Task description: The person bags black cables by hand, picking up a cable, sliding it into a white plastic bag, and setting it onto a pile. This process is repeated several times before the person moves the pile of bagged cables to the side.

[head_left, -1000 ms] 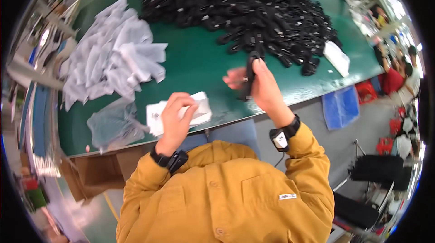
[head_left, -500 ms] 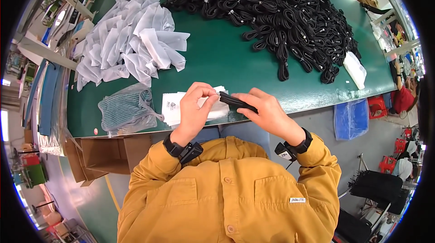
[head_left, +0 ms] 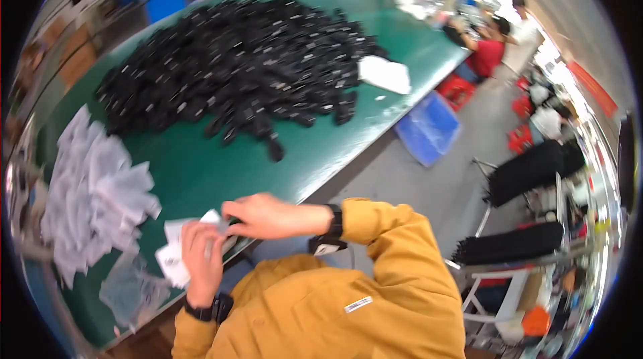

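Both hands meet over a small stack of flat white bags (head_left: 171,265) at the table's near edge. My left hand (head_left: 203,255) is closed, its fingertips beside a pale, blurred piece. Reaching in from the right, my right hand (head_left: 264,217) pinches close to the left fingertips. What the fingers hold is smeared by motion and partly hidden. Left of the hands lies a heap of frosted whitish bags (head_left: 100,191). A clear plastic bag with grey-green contents (head_left: 134,289) rests near the front edge. A large pile of looped black cords (head_left: 248,64) covers the far side.
The green table (head_left: 194,178) runs away to the right. A white packet (head_left: 384,74) lies beside the cord pile. A blue plastic-lined bin (head_left: 429,128) stands on the floor at right, near racks of black material (head_left: 512,248). A person in red (head_left: 487,51) sits farther off.
My view has swung to the right, so the table appears tilted and shifted left. The black cord bundle seen in my right hand earlier no longer shows clearly.
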### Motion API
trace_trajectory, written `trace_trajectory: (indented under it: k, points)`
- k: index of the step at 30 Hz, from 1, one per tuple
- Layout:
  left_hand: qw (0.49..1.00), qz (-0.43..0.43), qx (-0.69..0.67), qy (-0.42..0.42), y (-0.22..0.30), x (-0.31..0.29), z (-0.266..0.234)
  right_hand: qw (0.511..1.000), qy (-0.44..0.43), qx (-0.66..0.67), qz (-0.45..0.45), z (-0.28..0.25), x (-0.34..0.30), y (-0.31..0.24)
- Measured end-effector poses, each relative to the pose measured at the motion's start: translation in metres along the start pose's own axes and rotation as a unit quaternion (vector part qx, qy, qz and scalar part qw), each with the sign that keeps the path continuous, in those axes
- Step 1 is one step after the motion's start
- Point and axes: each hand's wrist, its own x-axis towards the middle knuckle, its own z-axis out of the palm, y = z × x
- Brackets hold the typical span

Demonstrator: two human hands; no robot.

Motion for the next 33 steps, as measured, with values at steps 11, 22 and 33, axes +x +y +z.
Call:
trace_trajectory:
  k: [11,22,33]
  points:
    - [0.952,-0.157,-0.263,-0.002,0.004,0.037,-0.015,0.957,0.218,0.073,-0.18,-0.003,0.018,-0.025]
    - [0.827,-0.259,-0.495,-0.061,-0.025,0.055,-0.03,0.946,0.155,0.095,-0.27,-0.002,0.039,-0.019]
    - [0.953,-0.056,0.135,0.267,-0.059,0.058,-0.089,0.869,0.318,-0.377,0.05,-0.053,0.04,0.08]
